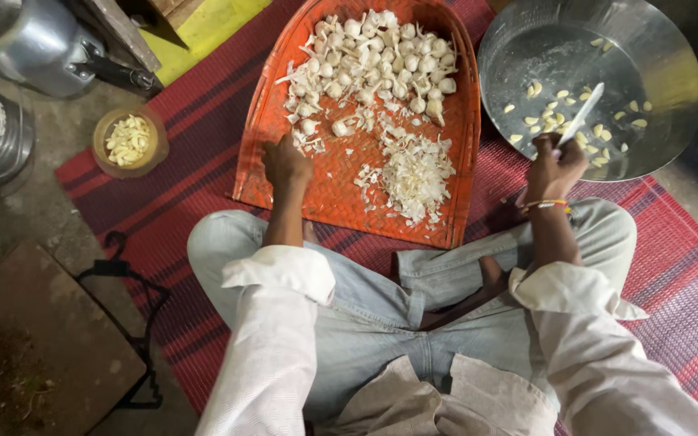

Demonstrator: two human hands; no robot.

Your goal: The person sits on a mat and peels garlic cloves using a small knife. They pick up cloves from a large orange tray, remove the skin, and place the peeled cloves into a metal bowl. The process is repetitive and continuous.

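I sit cross-legged on a striped mat with an orange woven winnowing tray [341,190] in front of me. A heap of unpeeled garlic cloves [381,60] lies at its far end and a pile of papery peels [415,173] nearer to me. My left hand [286,161] rests on the tray's left part, fingers curled, close to loose cloves. Over the near rim of a steel bowl [664,121], my right hand [555,165] grips a small knife [582,113] whose blade points up into the bowl. Peeled cloves [555,113] lie scattered in the bowl.
A small round bowl of peeled garlic [129,141] stands on the floor at the left. Steel vessels [10,48] stand at the upper left, a black wire hanger [123,266] lies on the mat's edge, and a brown board [42,339] lies at the lower left.
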